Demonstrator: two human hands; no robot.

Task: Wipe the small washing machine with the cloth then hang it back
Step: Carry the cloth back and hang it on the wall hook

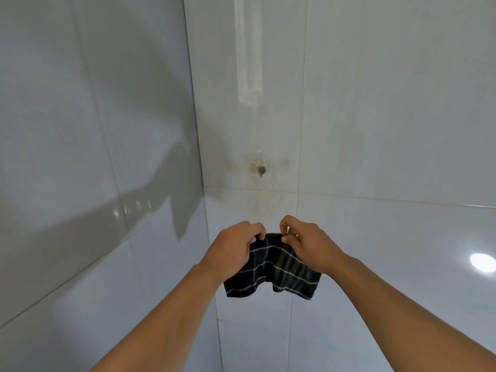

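Both hands (pixel 233 248) pinching cloth's (pixel 271 267) top edge

Open air lay between the cloth (pixel 271 267) and the hook (pixel 261 171) on the far tiled wall (pixel 375 130). Left wall (pixel 80 130) closed off the near-left side. Both hands (pixel 230 248) (pixel 308 245) held the cloth's top edge, below the hook.

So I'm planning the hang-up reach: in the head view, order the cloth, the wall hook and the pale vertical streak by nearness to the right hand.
1. Cloth: pinched at its top edge by the right hand.
2. Hook: on the wall, above and slightly left of the hand.
3. Streak: highest on the wall, well above the hook.
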